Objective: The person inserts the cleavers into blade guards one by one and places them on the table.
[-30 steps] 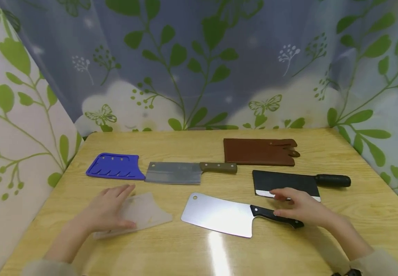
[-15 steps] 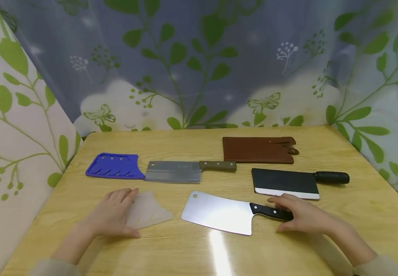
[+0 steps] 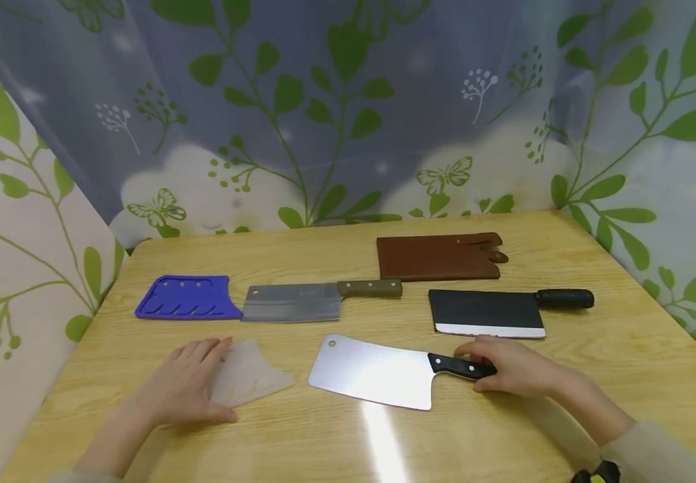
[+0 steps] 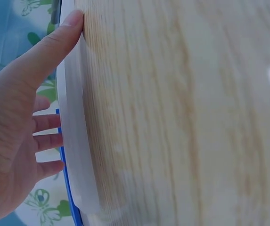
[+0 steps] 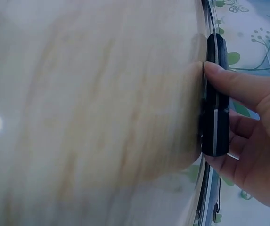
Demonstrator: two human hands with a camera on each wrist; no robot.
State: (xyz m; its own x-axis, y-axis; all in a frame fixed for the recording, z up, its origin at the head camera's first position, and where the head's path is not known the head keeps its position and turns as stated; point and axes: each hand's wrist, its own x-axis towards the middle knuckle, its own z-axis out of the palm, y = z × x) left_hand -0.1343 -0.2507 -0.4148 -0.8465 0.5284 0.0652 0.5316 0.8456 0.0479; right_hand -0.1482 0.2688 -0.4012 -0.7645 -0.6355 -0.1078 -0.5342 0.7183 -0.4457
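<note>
My left hand (image 3: 182, 382) spans a translucent white blade guard (image 3: 251, 373) lying on the table, gripping it across its width. In the left wrist view the thumb (image 4: 71, 19) touches its near edge, and the fingertips reach its far side. My right hand (image 3: 512, 367) holds the black riveted handle of a cleaver (image 3: 372, 373), thumb on the near side and fingers beyond. The right wrist view shows that handle (image 5: 216, 132) between thumb and fingers; some fingertips are hidden. The cleaver's shiny blade lies flat, pointing toward the guard, with a gap between them.
Behind lie a blue blade guard (image 3: 188, 298), a wooden-handled cleaver (image 3: 294, 303) with its tip by that guard, a black cleaver (image 3: 483, 310) and a brown leather sheath (image 3: 435, 257). They share a wooden table (image 3: 300, 446). A patterned curtain (image 3: 324, 121) hangs behind.
The right hand has come down around the cleaver's handle. The left hand has settled on the white guard. The head view has shifted slightly, so the scene sits further left.
</note>
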